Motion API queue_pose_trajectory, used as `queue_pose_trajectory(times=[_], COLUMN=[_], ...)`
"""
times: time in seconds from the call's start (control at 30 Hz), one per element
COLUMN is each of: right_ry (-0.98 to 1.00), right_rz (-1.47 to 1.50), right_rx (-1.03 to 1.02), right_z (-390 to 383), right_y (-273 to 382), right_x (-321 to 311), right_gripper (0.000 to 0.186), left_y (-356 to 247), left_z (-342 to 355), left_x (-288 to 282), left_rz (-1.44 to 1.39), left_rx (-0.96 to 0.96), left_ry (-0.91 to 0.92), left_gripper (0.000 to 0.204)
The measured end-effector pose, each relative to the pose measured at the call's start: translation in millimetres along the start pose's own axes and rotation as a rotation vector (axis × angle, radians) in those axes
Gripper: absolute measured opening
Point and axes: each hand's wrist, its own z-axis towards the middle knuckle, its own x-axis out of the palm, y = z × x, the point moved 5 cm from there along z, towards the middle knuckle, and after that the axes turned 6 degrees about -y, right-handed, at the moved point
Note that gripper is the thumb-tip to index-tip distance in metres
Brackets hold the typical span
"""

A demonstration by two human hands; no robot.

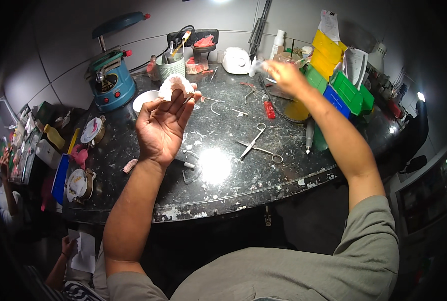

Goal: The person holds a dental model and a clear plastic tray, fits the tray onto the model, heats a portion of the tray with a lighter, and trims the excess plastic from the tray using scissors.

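My left hand (162, 129) is raised above the bench, its fingers and thumb gripping a horseshoe-shaped whitish dental plaster cast (175, 84). Away at the far right, my right hand (286, 78) reaches over the bench, slightly blurred. At its fingertips is a small translucent whitish object (255, 67), whose exact kind I cannot make out. A white rounded device (236, 61) stands just left of that object. Behind the cast is a pale green ribbed cup (171, 66) with tools in it, and a white bowl (142, 99) sits partly hidden beside my left hand.
Metal scissors (257, 144) lie spread on the black bench (263, 185). A pen-shaped handpiece (309, 136) and a red-handled tool (269, 110) lie farther right, near green bins (351, 95). A blue machine (112, 83) stands back left. Another person's hand (69, 246) holds paper at lower left.
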Motion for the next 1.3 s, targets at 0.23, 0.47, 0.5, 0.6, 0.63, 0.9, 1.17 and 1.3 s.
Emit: queue_pose_trajectory(times=[0.23, 0.47, 0.5, 0.6, 0.63, 0.9, 1.17, 1.3], right_ry=[-0.263, 0.74, 1.063, 1.486, 1.472, 1.048, -0.033, 0.111], right_rz=[0.216, 1.219, 0.991, 0.547, 0.751, 1.303, 1.209, 1.437], right_rx=[-0.62, -0.62, -0.11, -0.035, 0.149, -0.265, -0.22, -0.231], right_z=[-82.4, -359.1, -388.8, -445.8, -427.1, -256.2, -83.7, -79.5], right_y=[97.0, 159.8, 132.4, 78.8, 98.2, 132.5, 140.8, 144.1], right_x=[6.6, 83.0, 114.9, 158.6, 131.8, 9.1, 28.7, 41.2], right_gripper=[0.049, 0.03, 0.045, 0.073, 0.076, 0.041, 0.034, 0.026], left_y=[-5.0, -3.7, -7.1, -7.0, -1.2, 1.2, 25.1, 27.5], left_z=[5.3, 12.0, 9.1, 8.4, 10.1, 7.9, 2.3, -3.1], left_x=[-13.4, -16.2, -18.9, -18.8, -18.5, -21.2, -16.3, -9.5], left_rz=[0.024, -0.042, -0.009, 0.095, 0.096, 0.257, 0.423, 0.947], left_rx=[0.077, 0.03, 0.052, 0.047, 0.036, 0.075, 0.033, 0.221], left_ry=[-0.096, -0.135, -0.149, -0.15, -0.169, -0.14, 0.049, 0.182], left_gripper=[0.047, 0.057, 0.059, 0.055, 0.056, 0.054, 0.045, 0.039])
